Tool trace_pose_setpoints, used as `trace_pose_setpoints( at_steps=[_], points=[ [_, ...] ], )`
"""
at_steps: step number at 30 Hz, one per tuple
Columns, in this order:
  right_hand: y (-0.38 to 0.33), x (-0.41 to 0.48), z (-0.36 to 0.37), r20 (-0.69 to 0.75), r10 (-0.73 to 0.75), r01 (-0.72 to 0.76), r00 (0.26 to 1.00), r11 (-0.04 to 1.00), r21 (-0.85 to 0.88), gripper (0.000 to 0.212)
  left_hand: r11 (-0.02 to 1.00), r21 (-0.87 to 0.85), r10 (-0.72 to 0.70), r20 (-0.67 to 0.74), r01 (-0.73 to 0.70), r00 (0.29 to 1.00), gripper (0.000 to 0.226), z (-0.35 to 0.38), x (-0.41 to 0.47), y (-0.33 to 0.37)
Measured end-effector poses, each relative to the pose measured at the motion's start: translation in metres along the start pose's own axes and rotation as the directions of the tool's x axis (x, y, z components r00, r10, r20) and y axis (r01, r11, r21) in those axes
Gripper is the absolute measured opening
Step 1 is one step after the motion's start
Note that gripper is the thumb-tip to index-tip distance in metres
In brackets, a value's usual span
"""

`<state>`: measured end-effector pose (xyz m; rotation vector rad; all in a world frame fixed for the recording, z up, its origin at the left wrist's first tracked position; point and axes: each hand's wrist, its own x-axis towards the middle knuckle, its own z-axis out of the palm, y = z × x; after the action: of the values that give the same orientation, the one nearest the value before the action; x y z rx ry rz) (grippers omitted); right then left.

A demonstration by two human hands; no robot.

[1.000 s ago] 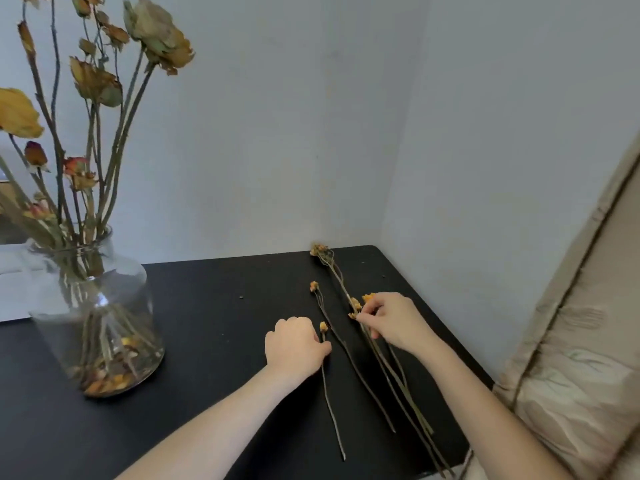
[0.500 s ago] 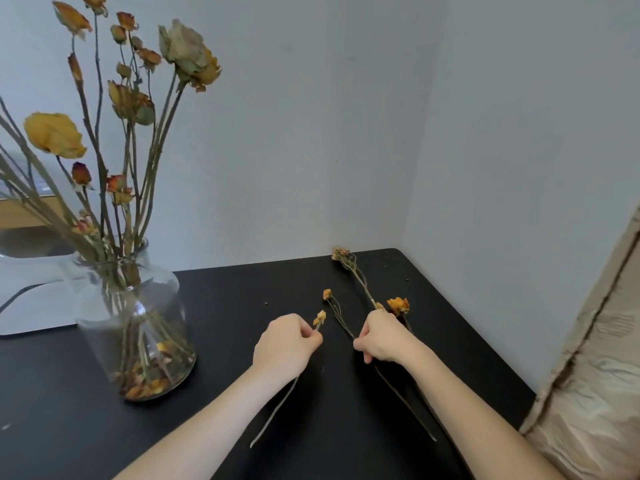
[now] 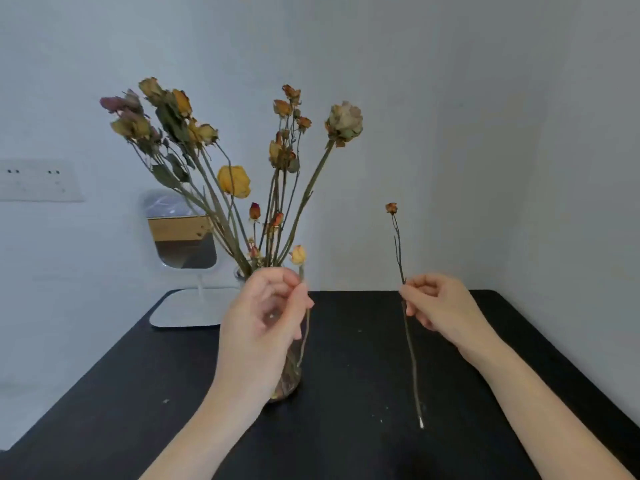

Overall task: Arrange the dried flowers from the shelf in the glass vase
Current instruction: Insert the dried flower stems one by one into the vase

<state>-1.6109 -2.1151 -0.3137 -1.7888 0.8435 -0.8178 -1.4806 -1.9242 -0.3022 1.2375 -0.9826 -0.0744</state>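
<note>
Both stems, flat on the counter (image 3: 346,341) a moment ago, are now raised upright: the left hand (image 3: 263,327) pinches a yellow-budded stem (image 3: 298,255) in front of the glass vase (image 3: 289,379), the right hand (image 3: 440,306) an orange-budded one (image 3: 391,208), apparently ready for placing among the bouquet (image 3: 242,161).

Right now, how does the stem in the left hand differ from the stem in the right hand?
The left hand holds a stem with a pale yellow bud; the right hand holds a stem with a smaller orange bud.
The yellow bud sits just above the fingers, while the orange bud stands high above them.
The yellow-bud stem hangs in front of the glass vase; the orange-bud stem is well apart from it.
Both are thin, dry, roughly upright, pinched between fingertips.
</note>
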Motion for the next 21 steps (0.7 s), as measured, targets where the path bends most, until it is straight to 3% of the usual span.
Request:
trace_pose_setpoints(
  at_steps=[2, 4, 8, 14, 21],
  points=[
    [-0.011, 0.000, 0.012, -0.013, -0.031, 0.031, 0.999, 0.999, 0.040, 0.002, 0.995, 0.027, 0.096, -0.103, -0.094, 0.990, 0.012, -0.023, 0.008, 0.016],
    [-0.020, 0.000, 0.023, -0.033, -0.065, 0.067, 0.997, 0.995, 0.075, 0.004, 0.986, 0.031, 0.168, -0.181, -0.165, 0.969, 0.004, -0.042, 0.018, 0.028],
    [-0.033, -0.001, 0.039, -0.073, -0.126, 0.133, 0.989, 0.985, 0.113, 0.005, 0.972, 0.006, 0.227, -0.297, -0.236, 0.928, 0.014, -0.063, 0.033, 0.041],
    [-0.037, -0.004, 0.047, -0.089, -0.171, 0.180, 0.981, 0.978, 0.105, 0.004, 0.959, 0.010, 0.271, -0.303, -0.282, 0.913, 0.013, -0.066, 0.044, 0.048],
    [-0.037, -0.006, 0.041, -0.110, -0.185, 0.194, 0.977, 0.977, 0.085, 0.002, 0.976, 0.030, 0.218, -0.254, -0.217, 0.942, 0.014, -0.059, 0.044, 0.027]
  ],
)
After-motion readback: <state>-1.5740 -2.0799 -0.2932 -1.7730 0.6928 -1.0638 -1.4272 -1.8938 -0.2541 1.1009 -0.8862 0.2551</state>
